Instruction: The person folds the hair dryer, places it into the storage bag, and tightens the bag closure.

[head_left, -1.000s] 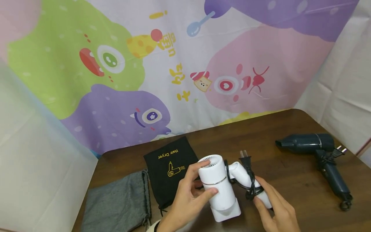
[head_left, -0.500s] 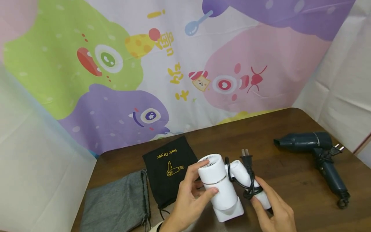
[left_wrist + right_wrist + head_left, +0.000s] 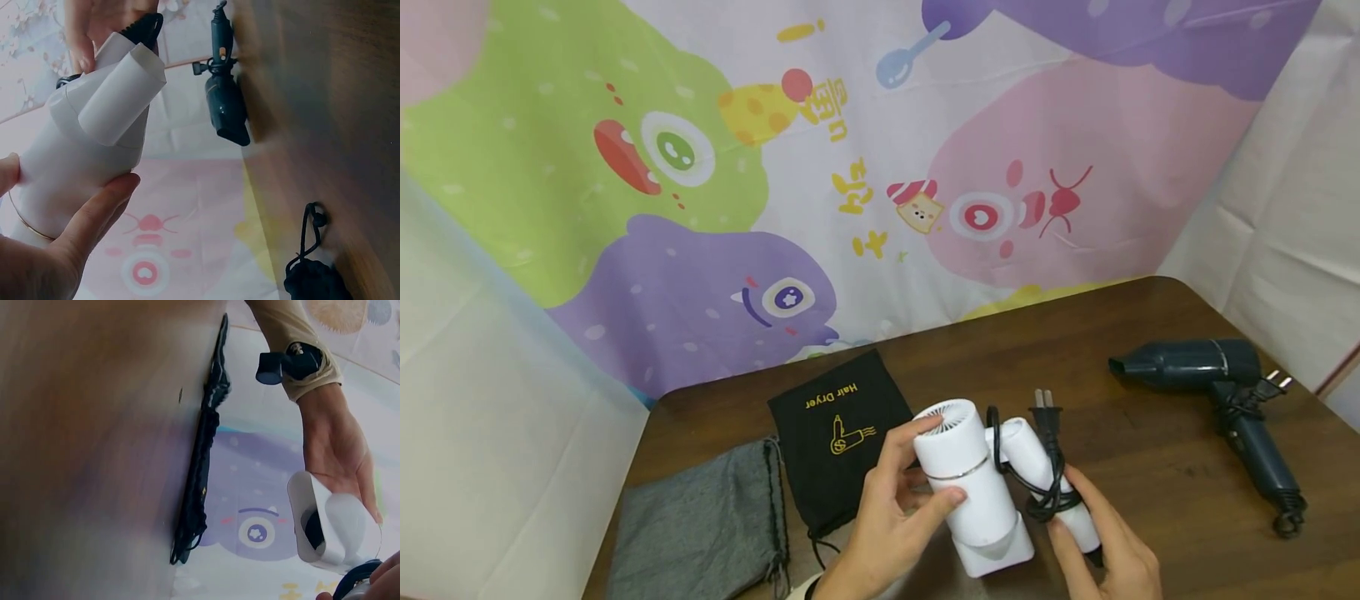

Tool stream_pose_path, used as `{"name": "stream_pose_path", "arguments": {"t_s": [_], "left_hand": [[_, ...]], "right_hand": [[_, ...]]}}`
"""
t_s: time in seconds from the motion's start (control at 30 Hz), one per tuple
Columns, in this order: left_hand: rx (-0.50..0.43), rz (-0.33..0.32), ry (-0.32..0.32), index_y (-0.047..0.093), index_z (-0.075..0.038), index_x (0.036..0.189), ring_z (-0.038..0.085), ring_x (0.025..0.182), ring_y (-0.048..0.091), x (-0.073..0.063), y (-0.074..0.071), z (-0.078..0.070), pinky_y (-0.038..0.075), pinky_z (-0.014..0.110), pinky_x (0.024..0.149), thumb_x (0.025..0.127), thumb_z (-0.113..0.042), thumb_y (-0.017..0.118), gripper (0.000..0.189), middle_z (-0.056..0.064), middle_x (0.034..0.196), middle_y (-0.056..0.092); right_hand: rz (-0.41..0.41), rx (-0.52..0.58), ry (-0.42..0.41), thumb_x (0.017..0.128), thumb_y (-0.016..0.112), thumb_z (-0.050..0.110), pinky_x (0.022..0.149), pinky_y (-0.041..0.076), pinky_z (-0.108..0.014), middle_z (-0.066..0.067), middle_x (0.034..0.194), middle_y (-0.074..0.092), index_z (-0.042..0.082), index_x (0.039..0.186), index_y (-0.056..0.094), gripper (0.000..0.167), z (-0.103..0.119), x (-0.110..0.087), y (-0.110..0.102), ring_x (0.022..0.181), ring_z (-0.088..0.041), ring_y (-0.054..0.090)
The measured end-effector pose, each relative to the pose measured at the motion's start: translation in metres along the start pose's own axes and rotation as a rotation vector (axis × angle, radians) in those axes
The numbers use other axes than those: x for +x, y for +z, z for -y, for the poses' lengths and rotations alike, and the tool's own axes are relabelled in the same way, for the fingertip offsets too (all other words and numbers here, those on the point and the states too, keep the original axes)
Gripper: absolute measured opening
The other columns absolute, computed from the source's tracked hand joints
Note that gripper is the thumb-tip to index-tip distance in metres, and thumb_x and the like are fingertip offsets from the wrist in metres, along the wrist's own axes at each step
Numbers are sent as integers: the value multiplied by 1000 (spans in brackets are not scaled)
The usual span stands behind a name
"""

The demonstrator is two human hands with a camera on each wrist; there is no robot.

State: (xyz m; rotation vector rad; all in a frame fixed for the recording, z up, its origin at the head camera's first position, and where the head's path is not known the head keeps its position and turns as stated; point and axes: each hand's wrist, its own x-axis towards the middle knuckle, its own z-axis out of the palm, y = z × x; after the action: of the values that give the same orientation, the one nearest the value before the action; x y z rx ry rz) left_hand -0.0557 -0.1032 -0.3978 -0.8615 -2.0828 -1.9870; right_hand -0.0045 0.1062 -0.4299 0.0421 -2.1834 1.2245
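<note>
A white hair dryer [image 3: 973, 504] is held above the table by both hands. My left hand [image 3: 880, 521] grips its barrel, with the thumb on the side and a fingertip at the round vent grille [image 3: 947, 415]. The folding handle [image 3: 1078, 525] is in my right hand [image 3: 1108, 542], between thumb and fingers. Black cord [image 3: 1054, 502] is wound around that handle, and its two-pin plug [image 3: 1047, 412] points upward. In the left wrist view, the flat nozzle [image 3: 122, 97] faces the camera. The right wrist view shows the nozzle's open mouth [image 3: 309, 522], with the right fingers only partly visible.
A dark hair dryer [image 3: 1195, 367] with its cord wrapped lies at the right of the brown table [image 3: 1022, 367]. Left of the hands lie a black drawstring pouch [image 3: 835, 433] printed "Hair Dryer" and a grey drawstring pouch [image 3: 700, 521]. A cartoon-printed cloth [image 3: 865, 125] hangs behind.
My right hand has lowered the handle end slightly, and the plug has swung a little to the right. The left hand keeps its grip on the barrel. The head view has shifted slightly.
</note>
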Motion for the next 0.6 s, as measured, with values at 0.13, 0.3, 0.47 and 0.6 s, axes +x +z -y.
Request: {"name": "stream_pose_path", "arguments": {"t_s": [0.13, 0.3, 0.47, 0.6], "left_hand": [[-3, -10, 19, 34, -6, 147, 28, 97, 70, -1, 1, 1, 61, 39, 69, 89, 7, 69, 69, 25, 131, 56], [-21, -26, -4, 34, -8, 147, 27, 97, 71, -2, 3, 2, 60, 40, 70, 91, 6, 67, 67, 25, 131, 56], [-17, -45, -58, 35, -12, 147, 26, 97, 71, -4, 5, 2, 60, 40, 70, 92, 3, 67, 65, 23, 131, 56], [1, -61, -90, 33, -14, 148, 25, 98, 71, -6, 8, 3, 61, 39, 69, 93, 0, 67, 66, 22, 130, 56]], "right_hand": [[11, 2, 11, 72, 74, -16, 87, 37, -1, -19, 121, 68, 7, 136, 61, 69, 3, -4, 1, 109, 21, 45], [15, -11, 8, 71, 74, -17, 89, 33, 1, -22, 122, 66, 5, 138, 58, 72, 2, -7, 6, 111, 23, 41], [17, -27, -28, 70, 75, -15, 88, 35, 0, -22, 122, 67, 5, 139, 57, 74, -4, -11, 10, 110, 23, 41], [51, -54, -62, 75, 75, -10, 90, 34, -1, -23, 123, 66, 3, 141, 54, 71, -11, -13, 12, 113, 22, 37]]}}
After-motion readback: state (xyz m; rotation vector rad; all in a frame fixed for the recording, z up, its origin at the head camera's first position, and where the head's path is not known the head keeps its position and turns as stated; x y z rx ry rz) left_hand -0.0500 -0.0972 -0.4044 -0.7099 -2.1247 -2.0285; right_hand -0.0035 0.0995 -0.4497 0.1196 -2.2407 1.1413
